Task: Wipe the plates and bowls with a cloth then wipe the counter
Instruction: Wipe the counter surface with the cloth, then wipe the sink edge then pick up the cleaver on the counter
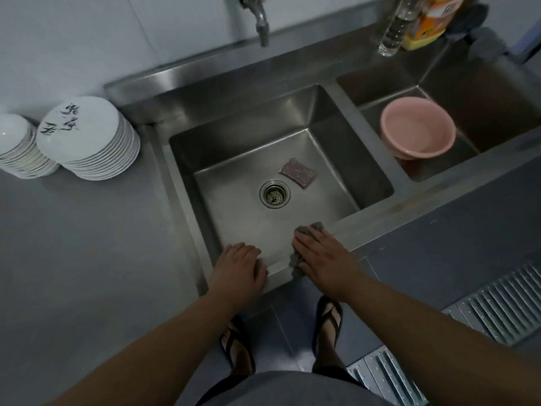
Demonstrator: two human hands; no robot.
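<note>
Two flat grips on one sink rim [380,213]: left grip [240,268] empty, right grip [325,256] atop one cloth [314,227]; two dish stacks [93,142].

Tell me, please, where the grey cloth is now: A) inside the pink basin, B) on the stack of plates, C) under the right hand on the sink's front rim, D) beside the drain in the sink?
C: the right hand presses the grey cloth flat on the sink's front rim.

Bare forearms, bare left hand [238,263] and right hand [322,256], black flip-flops [328,317] with thong straps on both feet – just in front of the sink [395,213], grey shirt hem [292,388] farther from the sink, dark shorts [218,386] at its edges.
</note>
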